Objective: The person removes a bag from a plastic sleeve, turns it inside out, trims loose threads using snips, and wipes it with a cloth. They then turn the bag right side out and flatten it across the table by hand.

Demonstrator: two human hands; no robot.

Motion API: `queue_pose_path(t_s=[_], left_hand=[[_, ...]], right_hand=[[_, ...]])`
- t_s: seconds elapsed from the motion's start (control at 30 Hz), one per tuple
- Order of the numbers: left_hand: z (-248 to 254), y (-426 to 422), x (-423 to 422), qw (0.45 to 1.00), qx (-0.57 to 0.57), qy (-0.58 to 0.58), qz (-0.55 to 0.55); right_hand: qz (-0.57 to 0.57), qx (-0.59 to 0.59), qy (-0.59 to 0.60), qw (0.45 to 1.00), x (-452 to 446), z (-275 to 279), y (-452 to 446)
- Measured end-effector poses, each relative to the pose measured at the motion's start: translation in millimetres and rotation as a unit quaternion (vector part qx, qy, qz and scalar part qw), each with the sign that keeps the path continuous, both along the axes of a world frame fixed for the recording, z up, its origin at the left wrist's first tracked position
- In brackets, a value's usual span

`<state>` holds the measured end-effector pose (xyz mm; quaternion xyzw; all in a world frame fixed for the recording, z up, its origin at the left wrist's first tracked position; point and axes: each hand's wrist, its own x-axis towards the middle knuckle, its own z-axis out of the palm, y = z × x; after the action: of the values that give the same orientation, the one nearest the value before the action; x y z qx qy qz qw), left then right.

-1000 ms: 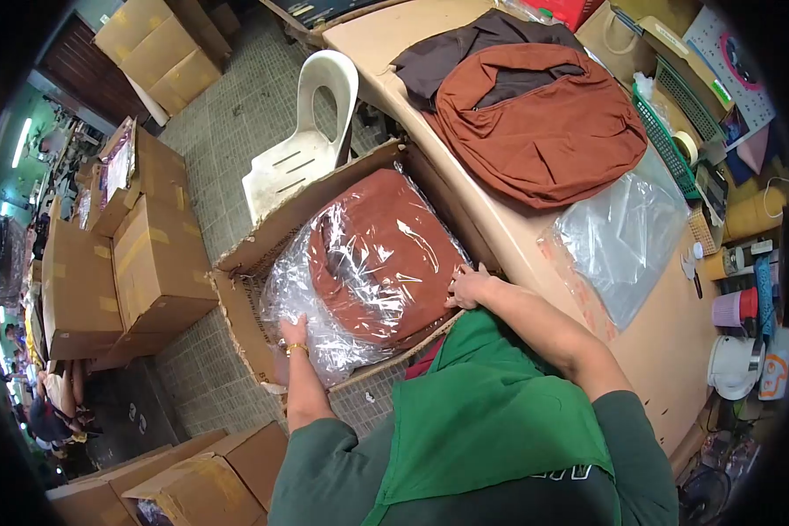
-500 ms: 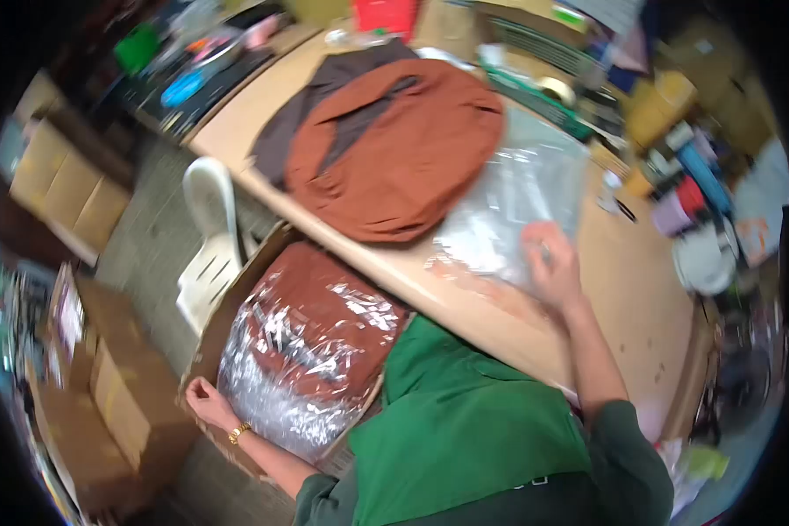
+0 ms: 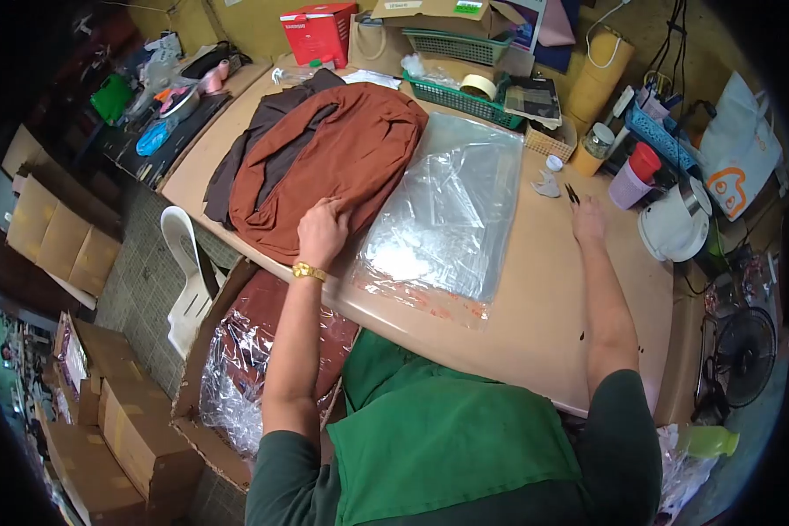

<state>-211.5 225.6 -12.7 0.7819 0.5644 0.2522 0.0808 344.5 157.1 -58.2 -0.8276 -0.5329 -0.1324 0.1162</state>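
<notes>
Rust-brown fabric [image 3: 342,158] lies unwrapped beneath the curled fingers of the left hand [image 3: 323,235], plastic-wrapped fabric [image 3: 335,333] sits in a cardboard box [image 3: 189,386], and the right hand [image 3: 590,221] touches a black tool [image 3: 572,193], both grips unclear.

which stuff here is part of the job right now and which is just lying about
Likely in the job:
- rust-brown fabric piece, under the left hand
- dark pointed tool, at the right hand
- clear plastic bags
- open carton with its plastic-wrapped bundle

Probably just lying about:
- red box
- purple cup
- fan
</notes>
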Motion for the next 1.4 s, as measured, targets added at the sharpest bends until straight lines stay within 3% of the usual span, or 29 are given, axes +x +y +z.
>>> queue_pose_path(t_s=[0.13, 0.17, 0.2, 0.23, 0.3, 0.33, 0.37, 0.4, 0.43, 0.5, 0.53, 0.57, 0.6, 0.67, 0.8, 0.87, 0.93, 1.0, 1.03, 1.07, 1.1, 1.13, 1.17, 1.23, 1.27, 1.3, 1.33, 1.4], left_hand=[[37, 29, -34, 0.968, -0.147, -0.201, 0.033], [40, 35, -38, 0.956, -0.114, -0.271, 0.022], [43, 37, -40, 0.938, -0.078, -0.339, 0.009], [70, 22, -30, 0.956, -0.095, -0.276, 0.032], [90, 6, 6, 0.967, -0.172, -0.187, -0.028], [110, -28, 45, 0.992, -0.015, -0.065, -0.106], [95, -38, 76, 0.978, 0.035, -0.03, -0.203], [114, -69, 109, 0.951, -0.084, 0.033, -0.296], [92, -103, 135, 0.941, -0.057, -0.098, -0.32], [92, -145, 163, 0.895, -0.163, -0.091, -0.406], [95, -157, 163, 0.898, -0.16, -0.086, -0.401], [82, -159, 160, 0.917, -0.074, -0.115, -0.375], [64, -157, 152, 0.927, 0.014, -0.146, -0.344], [45, -150, 129, 0.953, 0.033, -0.153, -0.258], [1, -170, 118, 0.954, -0.046, -0.096, -0.279], [-9, -190, 133, 0.954, 0.012, -0.018, -0.3], [-20, -204, 145, 0.941, -0.025, 0.02, -0.338], [-26, -208, 148, 0.926, -0.012, 0.093, -0.365], [-27, -210, 145, 0.926, -0.012, 0.093, -0.366], [-26, -211, 139, 0.937, -0.037, 0.07, -0.34], [-23, -213, 134, 0.947, -0.064, 0.046, -0.313], [-20, -214, 129, 0.943, -0.068, 0.102, -0.311], [-15, -220, 125, 0.943, -0.059, 0.127, -0.303], [2, -223, 121, 0.941, -0.05, 0.153, -0.299], [14, -220, 122, 0.933, -0.13, 0.144, -0.304], [26, -216, 125, 0.919, -0.209, 0.134, -0.307], [37, -207, 133, 0.918, -0.209, 0.132, -0.309], [53, -195, 152, 0.897, -0.26, 0.115, -0.337]], right_hand=[[-0.026, 0.007, 0.032, 0.999, 39, -19, -11], [-0.015, 0.099, 0.325, 0.94, 63, -37, -13], [-0.003, 0.182, 0.588, 0.788, 75, -47, -15], [-0.002, 0.185, 0.589, 0.787, 65, -36, -25], [0.033, 0.205, 0.782, 0.588, 14, 20, -59], [0.032, 0.206, 0.782, 0.588, -7, 43, -70], [0.08, 0.233, 0.771, 0.587, -29, 65, -79], [0.126, 0.258, 0.759, 0.585, -52, 86, -90], [0.123, 0.26, 0.758, 0.585, -81, 107, -102], [0.138, 0.299, 0.624, 0.709, -136, 137, -127], [0.167, 0.244, 0.623, 0.724, -150, 138, -142], [0.194, 0.187, 0.621, 0.736, -161, 137, -157], [0.222, 0.162, 0.533, 0.8, -170, 130, -165], [0.226, 0.122, 0.51, 0.821, -164, 94, -173], [0.128, 0.015, 0.433, 0.892, -173, 78, -186], [0.092, -0.015, 0.478, 0.873, -196, 76, -179], [0.126, 0.005, 0.402, 0.907, -220, 60, -170], [0.255, 0.104, 0.458, 0.845, -228, 38, -157], [0.256, 0.122, 0.515, 0.809, -224, 42, -157], [0.194, 0.121, 0.53, 0.817, -210, 51, -166], [0.175, 0.2, 0.479, 0.837, -196, 70, -177], [0.101, 0.228, 0.525, 0.814, -173, 79, -192], [0.0, 0.198, 0.536, 0.821, -153, 96, -209], [0.014, 0.14, 0.45, 0.882, -80, 47, -243], [0.01, 0.14, 0.45, 0.882, -83, 51, -250], [-0.041, 0.042, 0.368, 0.928, -91, 64, -258], [-0.09, -0.058, 0.279, 0.954, -98, 79, -262], [-0.104, -0.056, 0.251, 0.961, -126, 106, -256]])
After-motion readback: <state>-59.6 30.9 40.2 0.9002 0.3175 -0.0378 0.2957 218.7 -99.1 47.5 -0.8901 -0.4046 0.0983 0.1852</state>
